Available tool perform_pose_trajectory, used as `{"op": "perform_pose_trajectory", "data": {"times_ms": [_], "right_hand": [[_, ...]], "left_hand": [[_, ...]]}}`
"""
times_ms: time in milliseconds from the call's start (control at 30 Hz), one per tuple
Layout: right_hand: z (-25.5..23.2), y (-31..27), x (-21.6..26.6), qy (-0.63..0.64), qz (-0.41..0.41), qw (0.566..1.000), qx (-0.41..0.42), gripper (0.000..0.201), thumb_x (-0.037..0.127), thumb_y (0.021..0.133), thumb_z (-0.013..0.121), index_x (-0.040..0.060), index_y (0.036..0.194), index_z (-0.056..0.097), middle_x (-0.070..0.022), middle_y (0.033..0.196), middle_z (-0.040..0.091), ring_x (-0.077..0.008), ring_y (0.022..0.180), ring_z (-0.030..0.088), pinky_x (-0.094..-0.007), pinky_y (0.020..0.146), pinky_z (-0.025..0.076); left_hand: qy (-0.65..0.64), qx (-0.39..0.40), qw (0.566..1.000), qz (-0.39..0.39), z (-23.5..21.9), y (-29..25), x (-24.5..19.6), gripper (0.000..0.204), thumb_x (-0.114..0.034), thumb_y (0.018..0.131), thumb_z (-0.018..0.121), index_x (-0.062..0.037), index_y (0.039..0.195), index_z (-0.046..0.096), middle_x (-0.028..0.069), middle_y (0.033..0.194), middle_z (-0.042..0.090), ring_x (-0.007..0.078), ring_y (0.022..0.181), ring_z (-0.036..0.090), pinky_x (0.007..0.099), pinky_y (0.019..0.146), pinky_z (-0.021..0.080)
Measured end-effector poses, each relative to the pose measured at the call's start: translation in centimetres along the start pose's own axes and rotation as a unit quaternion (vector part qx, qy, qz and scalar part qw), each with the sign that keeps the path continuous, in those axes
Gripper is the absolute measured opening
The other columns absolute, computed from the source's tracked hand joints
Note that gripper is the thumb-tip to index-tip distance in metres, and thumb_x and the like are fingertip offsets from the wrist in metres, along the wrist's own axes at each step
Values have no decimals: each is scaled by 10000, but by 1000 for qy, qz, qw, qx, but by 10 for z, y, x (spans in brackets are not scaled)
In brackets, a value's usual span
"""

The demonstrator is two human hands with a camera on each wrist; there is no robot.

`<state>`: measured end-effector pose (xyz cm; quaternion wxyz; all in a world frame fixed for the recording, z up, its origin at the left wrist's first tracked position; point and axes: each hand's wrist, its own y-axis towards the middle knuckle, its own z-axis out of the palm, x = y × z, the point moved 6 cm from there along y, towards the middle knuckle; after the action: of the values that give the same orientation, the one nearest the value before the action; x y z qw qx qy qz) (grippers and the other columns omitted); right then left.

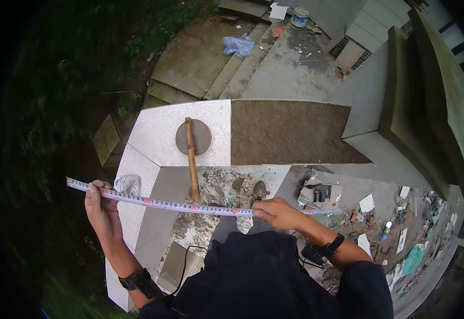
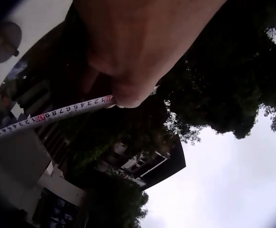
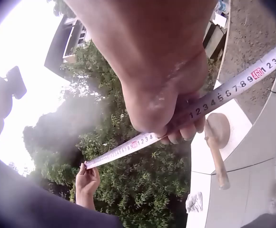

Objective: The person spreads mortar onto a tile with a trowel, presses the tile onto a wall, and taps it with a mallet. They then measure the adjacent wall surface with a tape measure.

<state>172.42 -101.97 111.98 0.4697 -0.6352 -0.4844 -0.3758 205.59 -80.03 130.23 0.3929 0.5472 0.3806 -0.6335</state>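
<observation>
A white measuring tape blade (image 1: 171, 205) with black numbers runs in the air between both hands, above the pale slabs. The left hand (image 1: 103, 212) pinches it near its left end, a short piece sticking out beyond the fingers; in the left wrist view that hand (image 2: 133, 52) holds the blade (image 2: 73, 108) at thumb and finger. The right hand (image 1: 279, 213) grips it further right, and the blade continues past that hand. In the right wrist view the fingers of the right hand (image 3: 166, 95) are curled round the blade (image 3: 228, 90). No tape case is seen.
A wooden-handled mallet (image 1: 192, 159) with a round head lies on the white speckled slab (image 1: 160, 125). Beside it are a strip of brown mortar (image 1: 290, 130) and a crumpled white cloth (image 1: 128, 184). Debris litters the ground at right; concrete steps (image 1: 242, 69) stand beyond.
</observation>
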Motion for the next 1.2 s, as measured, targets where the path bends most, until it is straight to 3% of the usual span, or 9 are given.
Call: {"op": "perform_pose_trajectory", "data": {"times_ms": [167, 267, 333, 433, 567, 733, 833, 1033, 1200], "right_hand": [[21, -23, -22, 100, 120, 984, 86, 307, 332, 1051, 530, 36, 1094, 600, -122, 725, 627, -271, 670, 642, -419, 674, 490], [22, -20, -53, 174, 166, 971, 13, 239, 268, 1050, 535, 37, 1085, 585, -109, 725, 618, -243, 643, 614, -396, 640, 491], [5, -20, -84, 108, 148, 983, -35, 220, 258, 1045, 529, 47, 1079, 583, -124, 739, 628, -275, 659, 625, -411, 646, 496], [-40, -23, -148, -144, 128, 977, -95, 174, 224, 1026, 503, 80, 1079, 586, -182, 827, 677, -408, 781, 661, -487, 695, 507], [-71, -18, -242, -269, 188, 940, -94, 178, 149, 973, 508, 104, 1109, 614, -228, 961, 701, -466, 950, 656, -544, 785, 503], [-82, 14, -244, -300, 237, 922, -61, 216, 111, 924, 544, 98, 1116, 642, -266, 990, 689, -473, 981, 648, -559, 829, 505], [-75, 34, -246, -305, 237, 921, -47, 224, 107, 926, 538, 102, 1123, 643, -261, 986, 691, -468, 989, 651, -555, 834, 506], [-72, 50, -239, -306, 270, 912, -35, 235, 118, 942, 523, 99, 1141, 646, -248, 1020, 700, -451, 1015, 660, -542, 856, 513], [-72, 56, -243, -312, 265, 912, -33, 246, 117, 943, 516, 96, 1149, 649, -242, 1028, 704, -444, 1019, 665, -539, 863, 518]], "left_hand": [[-47, 74, 957, -276, 85, -83, 191, 258, -267, 1042, 575, -17, 998, 614, 64, 882, 657, 133, 766, 675, 297, 679, 632], [-33, 121, 940, -318, 111, -112, 249, 292, -282, 1048, 566, 2, 1053, 635, 70, 907, 668, 143, 802, 681, 295, 711, 618], [129, 298, 879, -349, 103, -120, 278, 327, -291, 1028, 593, 13, 1134, 657, 85, 935, 699, 162, 845, 689, 320, 763, 588], [366, 342, 850, -160, 45, -118, 275, 375, -327, 977, 644, -18, 1188, 669, 122, 959, 727, 224, 873, 706, 359, 804, 557], [518, 264, 793, -183, -58, -134, 262, 393, -344, 927, 681, -49, 1187, 677, 162, 982, 733, 284, 906, 712, 387, 820, 546], [587, 157, 747, -269, -170, -193, 265, 384, -316, 917, 690, -31, 1175, 676, 186, 1002, 733, 309, 884, 717, 396, 803, 549], [493, 118, 791, -342, -243, -250, 302, 357, -256, 918, 692, 6, 1160, 671, 160, 979, 737, 259, 860, 715, 380, 773, 555], [435, 70, 768, -465, -256, -298, 309, 319, -199, 934, 668, 19, 1167, 662, 126, 973, 731, 193, 852, 694, 332, 744, 553], [427, 91, 808, -395, -228, -269, 309, 337, -221, 949, 656, 22, 1183, 658, 131, 962, 724, 202, 853, 686, 337, 760, 548]]}}
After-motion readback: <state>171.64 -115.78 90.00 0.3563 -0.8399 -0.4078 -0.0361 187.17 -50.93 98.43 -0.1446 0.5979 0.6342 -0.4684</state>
